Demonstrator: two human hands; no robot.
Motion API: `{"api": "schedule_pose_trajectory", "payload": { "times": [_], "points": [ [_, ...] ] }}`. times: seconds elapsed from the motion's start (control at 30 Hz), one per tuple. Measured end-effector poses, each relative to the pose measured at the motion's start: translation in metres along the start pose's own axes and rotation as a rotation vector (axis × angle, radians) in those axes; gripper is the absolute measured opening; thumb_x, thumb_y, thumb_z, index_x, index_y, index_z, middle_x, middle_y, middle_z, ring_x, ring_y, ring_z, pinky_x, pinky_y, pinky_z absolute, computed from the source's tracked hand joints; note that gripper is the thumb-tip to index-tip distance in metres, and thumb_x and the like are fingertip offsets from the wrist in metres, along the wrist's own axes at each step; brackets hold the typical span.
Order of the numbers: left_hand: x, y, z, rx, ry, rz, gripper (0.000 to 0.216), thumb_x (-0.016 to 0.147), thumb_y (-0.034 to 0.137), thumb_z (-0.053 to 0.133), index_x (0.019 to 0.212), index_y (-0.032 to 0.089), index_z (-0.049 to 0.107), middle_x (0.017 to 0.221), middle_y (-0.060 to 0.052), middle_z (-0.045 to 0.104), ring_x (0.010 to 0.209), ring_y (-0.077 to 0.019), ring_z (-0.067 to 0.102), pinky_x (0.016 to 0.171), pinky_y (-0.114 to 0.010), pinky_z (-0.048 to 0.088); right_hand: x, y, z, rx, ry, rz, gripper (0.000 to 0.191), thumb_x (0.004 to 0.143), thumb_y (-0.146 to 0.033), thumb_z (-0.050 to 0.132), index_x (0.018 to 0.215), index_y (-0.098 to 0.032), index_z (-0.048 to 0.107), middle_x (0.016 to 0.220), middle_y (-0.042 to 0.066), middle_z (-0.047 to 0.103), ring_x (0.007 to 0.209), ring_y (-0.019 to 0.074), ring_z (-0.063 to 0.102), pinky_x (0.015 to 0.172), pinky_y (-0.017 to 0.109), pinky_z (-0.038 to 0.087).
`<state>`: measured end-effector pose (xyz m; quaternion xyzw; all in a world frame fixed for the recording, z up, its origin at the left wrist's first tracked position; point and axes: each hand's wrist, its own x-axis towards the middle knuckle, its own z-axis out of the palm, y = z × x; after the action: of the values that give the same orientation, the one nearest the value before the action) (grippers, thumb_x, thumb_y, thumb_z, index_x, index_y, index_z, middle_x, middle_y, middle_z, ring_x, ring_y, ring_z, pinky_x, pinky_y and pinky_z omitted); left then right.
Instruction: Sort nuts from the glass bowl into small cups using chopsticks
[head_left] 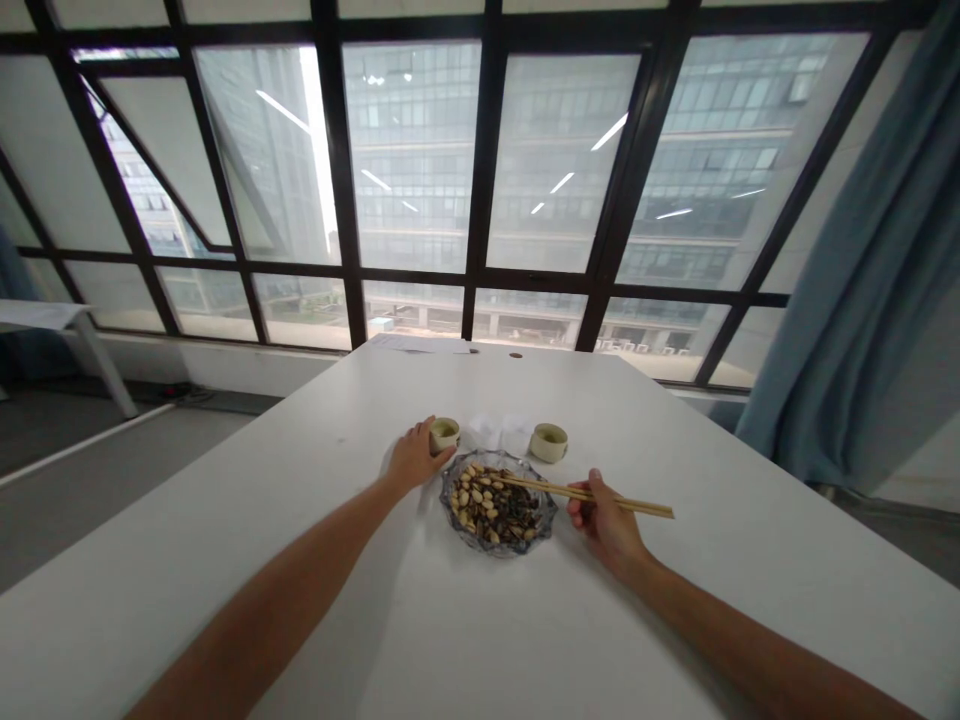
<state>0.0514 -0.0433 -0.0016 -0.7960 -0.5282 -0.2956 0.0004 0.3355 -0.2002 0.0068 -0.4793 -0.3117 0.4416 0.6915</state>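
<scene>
My left hand [416, 458] is curled round the side of a small pale green cup [445, 432], which stands upright on the table. In my right hand [606, 522] is a pair of wooden chopsticks [559, 489], held near their middle and pointing left. Their tips reach over a scalloped clear glass dish [546, 528] between my hands. The dish holds pale nuts in their shells [478, 495], mostly at its left, mixed with dark seeds [517, 515]. Whether the tips pinch a nut is too small to tell. A second pale green cup [548, 443] stands behind the dish, to the right.
The white table [480, 630] stretches towards large windows. Clear, see-through items [495, 428] lie between the cups. Sheets of paper [416, 344] and a small brownish round object [516, 355] are at the far edge. A blue curtain [847, 330] hangs at right.
</scene>
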Motion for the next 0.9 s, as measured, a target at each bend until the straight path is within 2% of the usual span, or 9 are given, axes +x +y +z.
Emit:
{"api": "schedule_pose_trajectory", "payload": {
  "times": [0.2, 0.4, 0.53, 0.7, 0.9],
  "points": [
    [0.0022, -0.0024, 0.0020, -0.006, 0.001, 0.002, 0.069, 0.087, 0.054, 0.059, 0.142, 0.016, 0.042, 0.133, -0.016, 0.059, 0.120, -0.0298, 0.058, 0.099, -0.039, 0.046, 0.0027, -0.0017, 0.0005, 0.003, -0.041, 0.010, 0.066, 0.055, -0.076, 0.078, 0.070, -0.013, 0.065, 0.049, 0.002, 0.060, 0.038, 0.0107, 0.050, 0.035, 0.021, 0.034],
    [0.0023, -0.0025, 0.0017, 0.003, -0.007, 0.008, 0.071, 0.087, 0.055, 0.058, 0.142, 0.014, 0.040, 0.137, -0.016, 0.057, 0.121, -0.0301, 0.057, 0.100, -0.040, 0.046, 0.0051, -0.0049, 0.0048, -0.030, -0.038, -0.074, 0.068, 0.056, -0.080, 0.074, 0.070, -0.014, 0.065, 0.049, 0.004, 0.061, 0.038, 0.0128, 0.051, 0.035, 0.023, 0.036],
    [0.0028, -0.0028, 0.0020, 0.010, -0.013, 0.006, 0.070, 0.087, 0.055, 0.059, 0.143, 0.017, 0.040, 0.136, -0.015, 0.058, 0.121, -0.0294, 0.057, 0.100, -0.040, 0.045, 0.0032, -0.0060, 0.0034, -0.046, -0.030, -0.132, 0.067, 0.060, -0.081, 0.070, 0.071, -0.015, 0.065, 0.050, 0.004, 0.061, 0.038, 0.0133, 0.052, 0.035, 0.024, 0.038],
    [0.0029, -0.0059, 0.0037, 0.016, 0.000, 0.015, 0.071, 0.088, 0.057, 0.057, 0.143, 0.017, 0.038, 0.135, -0.015, 0.058, 0.121, -0.0297, 0.057, 0.100, -0.040, 0.045, 0.0004, -0.0051, 0.0044, -0.101, -0.069, -0.189, 0.067, 0.065, -0.081, 0.067, 0.073, -0.015, 0.065, 0.052, 0.005, 0.063, 0.040, 0.0142, 0.054, 0.036, 0.025, 0.039],
    [0.0027, -0.0036, 0.0015, 0.041, -0.004, 0.015, 0.070, 0.088, 0.058, 0.056, 0.142, 0.018, 0.039, 0.132, -0.015, 0.060, 0.118, -0.0294, 0.059, 0.098, -0.039, 0.046, -0.0015, -0.0047, 0.0075, -0.085, -0.087, -0.182, 0.066, 0.065, -0.081, 0.067, 0.071, -0.015, 0.064, 0.051, 0.005, 0.063, 0.039, 0.0138, 0.053, 0.036, 0.024, 0.038]
  ]
}}
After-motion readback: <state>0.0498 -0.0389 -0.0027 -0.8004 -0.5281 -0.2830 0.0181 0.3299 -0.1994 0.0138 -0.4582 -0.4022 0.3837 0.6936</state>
